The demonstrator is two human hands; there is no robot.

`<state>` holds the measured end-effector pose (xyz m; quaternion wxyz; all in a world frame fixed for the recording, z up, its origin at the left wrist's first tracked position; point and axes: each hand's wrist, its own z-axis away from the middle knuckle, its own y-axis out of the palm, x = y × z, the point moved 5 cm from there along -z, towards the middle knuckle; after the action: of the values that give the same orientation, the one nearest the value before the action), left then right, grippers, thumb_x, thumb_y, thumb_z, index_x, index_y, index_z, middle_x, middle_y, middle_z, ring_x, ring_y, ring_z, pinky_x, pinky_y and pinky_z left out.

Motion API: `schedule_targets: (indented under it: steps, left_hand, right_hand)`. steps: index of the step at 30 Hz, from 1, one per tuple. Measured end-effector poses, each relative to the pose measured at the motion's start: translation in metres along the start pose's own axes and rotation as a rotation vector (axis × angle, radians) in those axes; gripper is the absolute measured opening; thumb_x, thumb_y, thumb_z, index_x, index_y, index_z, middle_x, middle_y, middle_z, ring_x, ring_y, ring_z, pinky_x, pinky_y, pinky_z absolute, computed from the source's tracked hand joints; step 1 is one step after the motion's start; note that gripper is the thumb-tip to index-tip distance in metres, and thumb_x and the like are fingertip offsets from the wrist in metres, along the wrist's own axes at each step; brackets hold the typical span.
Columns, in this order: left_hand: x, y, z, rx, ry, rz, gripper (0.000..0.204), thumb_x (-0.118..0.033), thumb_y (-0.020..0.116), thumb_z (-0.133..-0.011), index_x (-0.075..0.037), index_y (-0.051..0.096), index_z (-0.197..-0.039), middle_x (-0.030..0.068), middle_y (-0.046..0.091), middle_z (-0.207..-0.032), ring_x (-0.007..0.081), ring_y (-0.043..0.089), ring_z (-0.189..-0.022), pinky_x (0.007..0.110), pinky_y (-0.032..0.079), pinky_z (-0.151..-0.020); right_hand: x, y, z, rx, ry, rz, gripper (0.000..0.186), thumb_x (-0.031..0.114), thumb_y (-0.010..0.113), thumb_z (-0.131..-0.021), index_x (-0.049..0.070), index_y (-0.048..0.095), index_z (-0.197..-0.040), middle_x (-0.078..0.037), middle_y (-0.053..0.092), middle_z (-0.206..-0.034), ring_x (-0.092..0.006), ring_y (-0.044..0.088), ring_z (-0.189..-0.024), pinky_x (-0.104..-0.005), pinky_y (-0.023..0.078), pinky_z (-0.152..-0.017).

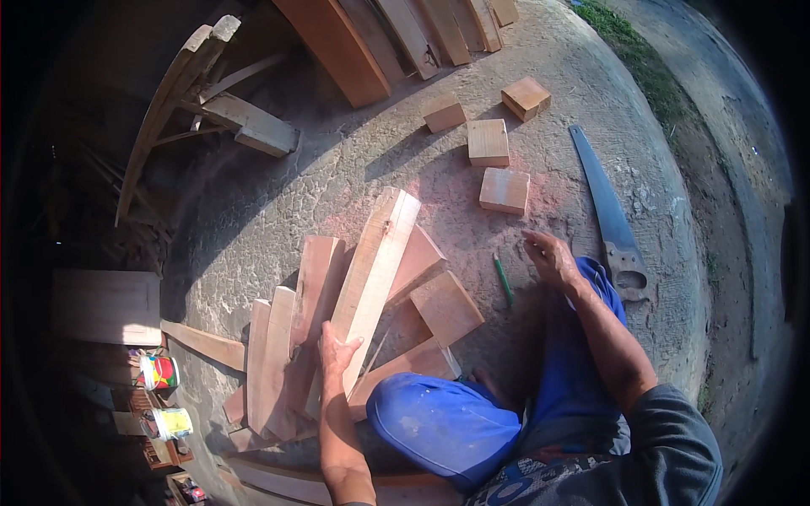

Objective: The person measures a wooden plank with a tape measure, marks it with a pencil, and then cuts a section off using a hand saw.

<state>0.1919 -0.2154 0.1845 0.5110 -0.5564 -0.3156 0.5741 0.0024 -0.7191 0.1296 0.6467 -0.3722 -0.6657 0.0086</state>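
My left hand (339,350) is closed round the left side of a long, squared piece of wood (377,263). Pale and straight-edged, that piece leans at a slant over other cut lengths, its far end raised. My right hand (553,260) hovers by my right knee, fingers apart, holding nothing. Close to it lie a green pencil-like stick (503,280) and a short wooden block (504,191). To the right, a handsaw (609,207) rests on the concrete, its handle near my knee. A square-ended wood block (447,308) sits just right of the long piece.
Several reddish boards (314,291) are piled around my left arm. More small blocks (488,142) stand farther off, before a stack of planks (346,51). At left are paint buckets (159,372) and a pale panel (106,307). Reddish sawdust marks the concrete floor (405,139).
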Motion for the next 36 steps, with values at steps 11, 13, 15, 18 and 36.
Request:
schedule_targets:
  steps: [11,13,15,18,36]
  left_hand:
    - [-0.012,0.042,0.091,-0.425,-0.050,-0.391,0.077,-0.033,0.084,-0.076,-0.015,0.050,-0.142,0.0109,0.061,-0.132,0.0321,0.056,-0.120,0.049,0.042,-0.099]
    - [-0.007,0.055,0.101,-0.434,-0.094,-0.431,0.081,-0.029,0.086,-0.070,-0.017,0.050,-0.142,0.0096,0.059,-0.134,0.0312,0.056,-0.118,0.048,0.041,-0.097]
    - [-0.001,0.067,0.108,-0.409,-0.149,-0.441,0.085,-0.026,0.088,-0.067,-0.019,0.050,-0.142,0.0091,0.058,-0.135,0.0310,0.056,-0.118,0.048,0.041,-0.097]
    - [0.001,0.077,0.113,-0.431,-0.142,-0.421,0.090,-0.022,0.090,-0.061,-0.021,0.050,-0.142,0.0086,0.058,-0.135,0.0309,0.056,-0.118,0.048,0.041,-0.095]
    - [0.014,0.002,0.064,-0.174,-0.197,-0.270,0.070,-0.028,0.085,-0.078,-0.016,0.050,-0.138,0.0109,0.058,-0.137,0.0360,0.050,-0.132,0.053,0.037,-0.110]
  right_hand:
    - [-0.108,-0.137,0.129,0.172,0.259,0.661,0.035,0.017,0.059,-0.095,0.012,0.062,-0.130,-0.017,0.062,-0.121,-0.0415,0.057,-0.114,-0.0491,0.048,-0.098]
    - [-0.106,-0.141,0.143,0.196,0.187,0.590,0.042,0.015,0.062,-0.093,0.008,0.060,-0.134,-0.017,0.061,-0.120,-0.0399,0.059,-0.111,-0.0472,0.048,-0.096]
    - [-0.100,-0.141,0.151,0.215,0.121,0.622,0.050,0.019,0.063,-0.092,0.012,0.056,-0.141,-0.017,0.060,-0.125,-0.0401,0.058,-0.114,-0.0500,0.047,-0.096]
    - [-0.100,-0.133,0.156,0.359,0.139,0.851,0.059,0.026,0.062,-0.092,0.014,0.048,-0.148,-0.017,0.059,-0.126,-0.0399,0.055,-0.118,-0.0545,0.045,-0.094]
    - [0.103,-0.071,0.064,-0.115,0.036,-0.251,0.067,0.022,0.070,-0.096,-0.001,0.042,-0.153,-0.014,0.067,-0.120,-0.0185,0.065,-0.104,-0.0331,0.051,-0.093]
